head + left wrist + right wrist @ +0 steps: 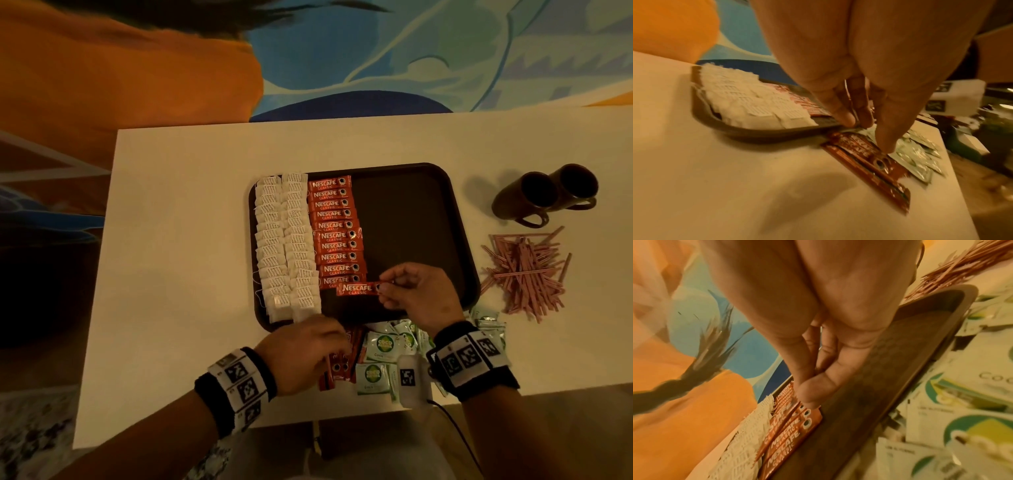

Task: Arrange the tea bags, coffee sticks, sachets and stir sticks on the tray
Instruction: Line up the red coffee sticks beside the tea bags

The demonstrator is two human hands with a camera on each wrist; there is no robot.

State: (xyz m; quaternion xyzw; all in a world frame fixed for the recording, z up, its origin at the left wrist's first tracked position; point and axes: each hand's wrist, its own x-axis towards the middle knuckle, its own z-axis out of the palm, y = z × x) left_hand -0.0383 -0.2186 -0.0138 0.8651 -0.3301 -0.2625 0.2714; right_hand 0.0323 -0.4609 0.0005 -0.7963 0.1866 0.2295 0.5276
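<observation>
Two fingers (386, 274) and the thumb of the right hand (419, 296) pinch the right end of one red coffee stick (359, 288), holding it level over the near part of the tray (411, 212), just below the last stick of the coffee row (334, 229) and shifted a little to the right of it. That hand reaches in from the near right, knuckles up, wrist above the tray's near rim; the right wrist view shows the thumb pressed on the stick's end with the other fingers curled in behind it. The left hand (303, 353) is turned palm down over the bench (178, 240) just in front of the tray's near edge, fingers bent downward with their tips on the loose coffee sticks (869, 164) lying there; whether they grip one or only touch cannot be told. Both forearms come in from the near edge, each with a dark wristband bearing white marker tags. On the tray, two columns of white tea bags (286, 243) fill the left side, with the coffee row just beside them to the right; the tray's right half is bare. Green-and-white sachets (383, 346) lie heaped on the bench between the hands, touching the loose sticks. Pink stir sticks (524, 274) are piled on the bench right of the tray, and two dark mugs (544, 195) stand beyond them.
</observation>
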